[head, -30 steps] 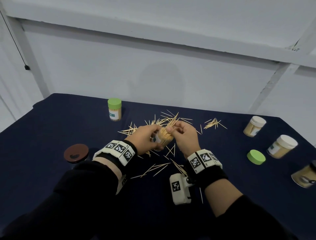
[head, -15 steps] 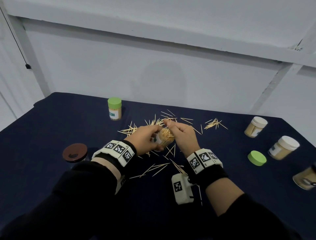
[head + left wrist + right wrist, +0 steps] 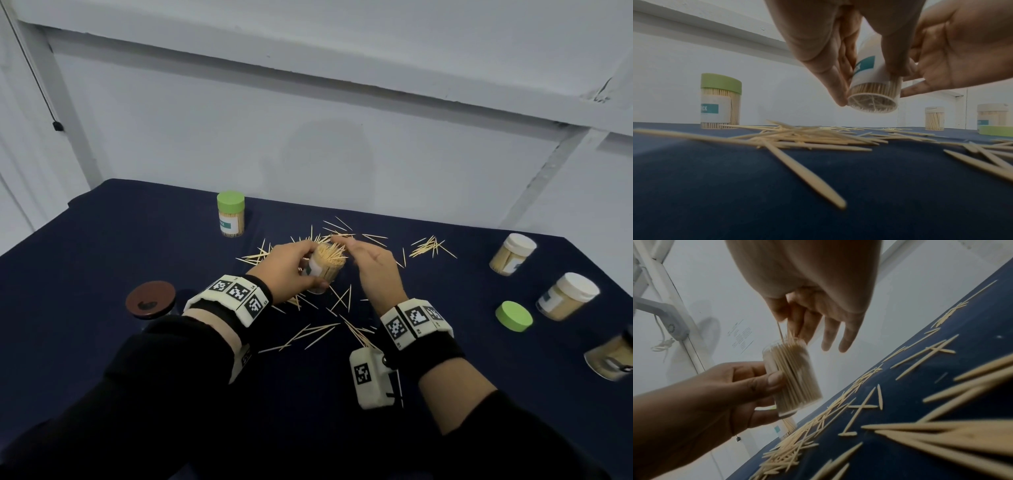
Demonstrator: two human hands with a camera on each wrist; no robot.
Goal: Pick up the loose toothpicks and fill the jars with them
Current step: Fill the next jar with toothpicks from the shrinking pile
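Note:
An open clear jar, packed with toothpicks, is tilted and held a little above the dark blue table. My left hand grips its side with thumb and fingers. My right hand hovers over the jar's mouth, fingers mostly straight, fingertips at the toothpick tips. One toothpick sticks up higher beside the thumb. Loose toothpicks lie scattered under and around both hands, and a small pile lies further right.
A full jar with a green lid stands at the back left. A brown lid lies at the left. On the right are a loose green lid, two white-lidded jars and another jar at the edge.
The bunch of toothpicks that my right hand held above the jar has gone down into it. The right hand's fingers have straightened over the mouth. The left hand keeps holding the jar.

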